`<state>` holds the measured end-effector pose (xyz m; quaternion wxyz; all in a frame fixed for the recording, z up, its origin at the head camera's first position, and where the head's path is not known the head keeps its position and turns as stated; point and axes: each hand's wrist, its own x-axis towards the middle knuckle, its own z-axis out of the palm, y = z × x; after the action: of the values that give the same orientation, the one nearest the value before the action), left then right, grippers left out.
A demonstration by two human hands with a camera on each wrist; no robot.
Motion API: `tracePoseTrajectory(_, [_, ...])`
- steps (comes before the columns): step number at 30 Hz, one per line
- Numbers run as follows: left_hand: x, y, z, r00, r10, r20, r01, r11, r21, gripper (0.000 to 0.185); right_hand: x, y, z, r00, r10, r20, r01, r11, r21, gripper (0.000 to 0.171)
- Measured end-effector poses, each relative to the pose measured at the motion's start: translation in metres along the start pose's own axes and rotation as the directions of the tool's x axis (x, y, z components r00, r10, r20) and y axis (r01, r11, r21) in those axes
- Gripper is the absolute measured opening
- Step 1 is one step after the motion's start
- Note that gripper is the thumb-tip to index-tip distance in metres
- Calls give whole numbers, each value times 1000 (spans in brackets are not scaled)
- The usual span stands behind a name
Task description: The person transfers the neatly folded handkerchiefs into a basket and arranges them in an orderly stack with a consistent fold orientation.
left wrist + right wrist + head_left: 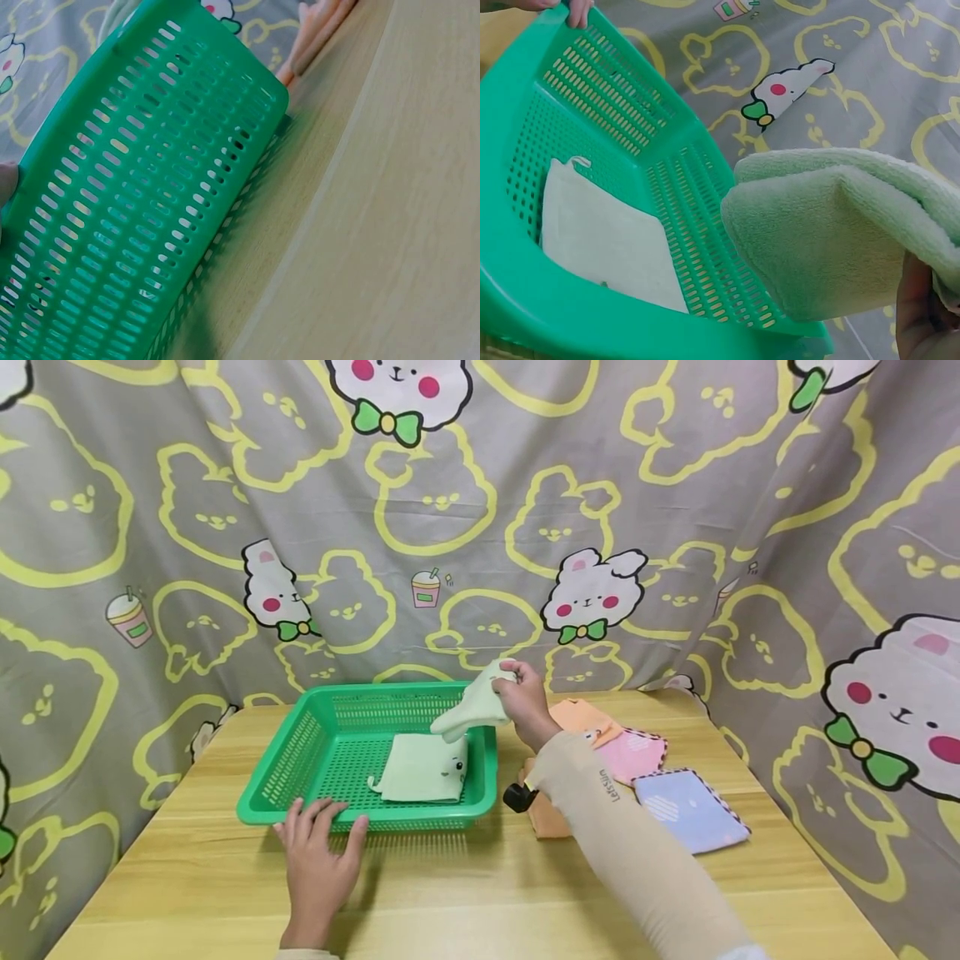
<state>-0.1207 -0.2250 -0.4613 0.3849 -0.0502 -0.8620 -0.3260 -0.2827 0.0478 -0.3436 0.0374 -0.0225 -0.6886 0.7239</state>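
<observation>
My right hand (528,706) pinches a folded pale green towel (476,702) by its upper end, over the right side of a green plastic basket (367,814). In the right wrist view the held towel (817,240) shows thick fuzzy folds. Another pale green towel (420,768), folded into a square with a small face and a hanging loop, lies flat on the basket floor towards the right. My left hand (322,852) rests at the basket's near rim, fingers spread and fingertips over the edge. Only a bit of that hand shows in the left wrist view.
Right of the basket lie orange (581,717), pink (637,756) and blue (690,810) towels, with another orange cloth (551,820) partly under my right forearm. A patterned curtain (465,635) hangs behind the wooden table (450,902).
</observation>
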Motion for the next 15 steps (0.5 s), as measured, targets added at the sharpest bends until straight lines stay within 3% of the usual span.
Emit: tracePoseTrajectory(15, [0, 0, 0, 1000, 2, -5, -2, 1000, -3, 33, -2, 9, 12, 1000, 11, 9, -11, 1000, 28, 33])
